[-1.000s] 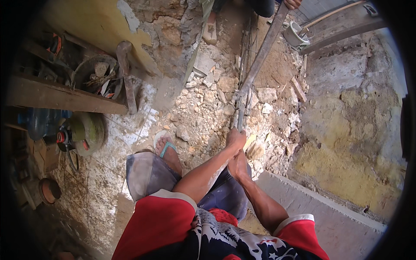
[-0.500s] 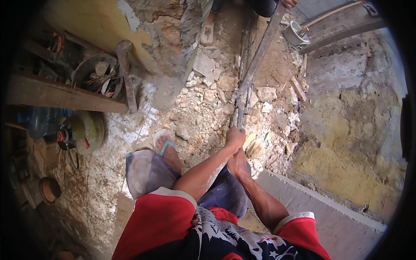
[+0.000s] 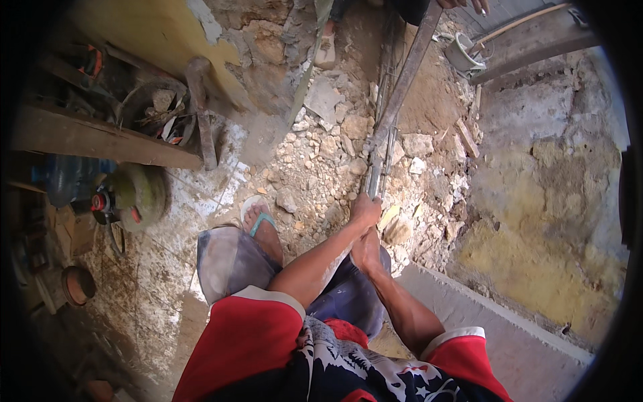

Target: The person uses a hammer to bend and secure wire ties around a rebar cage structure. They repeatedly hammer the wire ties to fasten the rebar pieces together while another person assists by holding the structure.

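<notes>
My left hand (image 3: 366, 210) is closed round a grey metal bar (image 3: 373, 179) that runs away from me over the rubble. My right hand (image 3: 366, 249) is closed just below it, nearer my body; its fingers and the bar's near end are mostly hidden. Beyond my hands, the bar meets a long flat beam (image 3: 410, 67) slanting up to the right. Beside them lies a narrow cage of thin steel rods (image 3: 384, 84). At the top edge, a co-worker's hand (image 3: 469, 5) is by the beam's far end, partly cut off.
Broken stones and rubble (image 3: 315, 161) cover the ground round my sandalled foot (image 3: 262, 224). A low concrete edge (image 3: 489, 321) and a stained wall (image 3: 542, 221) flank me on the right. On the left stand a wooden bench (image 3: 107, 134) and a green gas cylinder (image 3: 144, 194). A bucket (image 3: 462, 53) sits far right.
The co-worker's hand at the top has shifted to the right along the beam's end, its fingers more spread. My hands keep their hold. The whole view has moved slightly.
</notes>
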A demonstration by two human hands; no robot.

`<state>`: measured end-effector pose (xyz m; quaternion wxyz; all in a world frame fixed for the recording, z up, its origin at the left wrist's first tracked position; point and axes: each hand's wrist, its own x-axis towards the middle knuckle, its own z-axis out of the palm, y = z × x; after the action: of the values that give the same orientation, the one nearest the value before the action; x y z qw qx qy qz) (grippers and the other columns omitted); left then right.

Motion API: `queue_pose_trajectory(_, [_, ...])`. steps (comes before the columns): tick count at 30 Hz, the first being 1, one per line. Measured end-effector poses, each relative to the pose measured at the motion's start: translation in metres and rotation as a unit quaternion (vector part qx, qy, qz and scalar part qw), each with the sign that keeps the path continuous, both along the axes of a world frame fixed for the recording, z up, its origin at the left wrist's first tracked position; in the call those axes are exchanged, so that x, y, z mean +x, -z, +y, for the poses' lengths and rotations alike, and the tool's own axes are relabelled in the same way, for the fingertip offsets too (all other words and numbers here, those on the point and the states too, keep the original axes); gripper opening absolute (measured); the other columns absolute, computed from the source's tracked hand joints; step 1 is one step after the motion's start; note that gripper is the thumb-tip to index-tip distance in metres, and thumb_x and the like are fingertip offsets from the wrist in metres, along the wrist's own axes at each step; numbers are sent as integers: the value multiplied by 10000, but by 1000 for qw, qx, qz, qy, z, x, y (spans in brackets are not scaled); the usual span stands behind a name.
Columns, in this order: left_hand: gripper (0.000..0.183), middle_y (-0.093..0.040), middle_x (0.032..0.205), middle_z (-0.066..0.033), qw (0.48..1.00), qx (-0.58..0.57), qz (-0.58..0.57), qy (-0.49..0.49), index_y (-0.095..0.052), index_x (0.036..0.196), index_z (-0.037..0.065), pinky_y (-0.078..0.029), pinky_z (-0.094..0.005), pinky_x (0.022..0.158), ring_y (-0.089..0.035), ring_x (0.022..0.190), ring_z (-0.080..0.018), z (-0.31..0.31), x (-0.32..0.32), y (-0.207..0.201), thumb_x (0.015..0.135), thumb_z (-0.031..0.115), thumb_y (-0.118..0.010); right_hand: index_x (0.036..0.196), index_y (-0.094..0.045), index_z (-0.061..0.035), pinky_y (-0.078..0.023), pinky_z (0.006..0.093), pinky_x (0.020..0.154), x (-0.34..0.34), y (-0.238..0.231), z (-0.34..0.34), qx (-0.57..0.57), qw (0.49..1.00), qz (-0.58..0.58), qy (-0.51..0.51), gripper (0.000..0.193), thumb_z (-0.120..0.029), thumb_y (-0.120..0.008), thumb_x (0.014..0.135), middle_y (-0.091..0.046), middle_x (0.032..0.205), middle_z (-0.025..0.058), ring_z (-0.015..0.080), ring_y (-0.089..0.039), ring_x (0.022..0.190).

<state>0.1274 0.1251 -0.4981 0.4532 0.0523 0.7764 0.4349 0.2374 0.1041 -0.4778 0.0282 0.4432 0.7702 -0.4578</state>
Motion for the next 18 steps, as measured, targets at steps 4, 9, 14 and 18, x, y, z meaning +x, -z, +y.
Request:
queue_pose_trajectory(4, [508,-667,1121,-333,1000,-2,-6,16,-630,1150,-107,-520,-490,935,-656,1070,-461,-1,1,10,962,364,-601,1264,-510,71,-492,428,886,-4,-6,-5,13,1000,-24,-1,438,-240,-595,968,-656,1123,243,337,-629,1033])
queue_pose_trajectory(9, [513,-669,1122,-330,1000,-12,-4,-11,-633,1146,-103,-526,-488,929,-662,1060,-459,-5,7,8,957,372,-600,1227,-527,59,-490,385,855,-1,-6,-10,-6,1000,6,18,361,-182,-607,971,-656,1092,167,242,-605,989])
queue_pose_trajectory(14, [505,-674,1091,-335,1000,-9,7,1,-637,1131,-109,-536,-486,918,-670,1045,-454,-1,5,3,951,362,-598,1261,-486,35,-488,324,815,14,35,-2,-19,994,104,18,310,-86,-573,989,-623,1068,80,156,-550,945])
queue_pose_trajectory(18, [475,-685,1042,-340,1000,-2,-27,-14,-666,1065,-111,-544,-490,896,-683,1014,-455,-2,-11,-2,932,340,-596,1277,-470,45,-491,347,827,-5,5,1,-53,998,36,-1,351,-125,-572,987,-620,1094,131,222,-564,976])
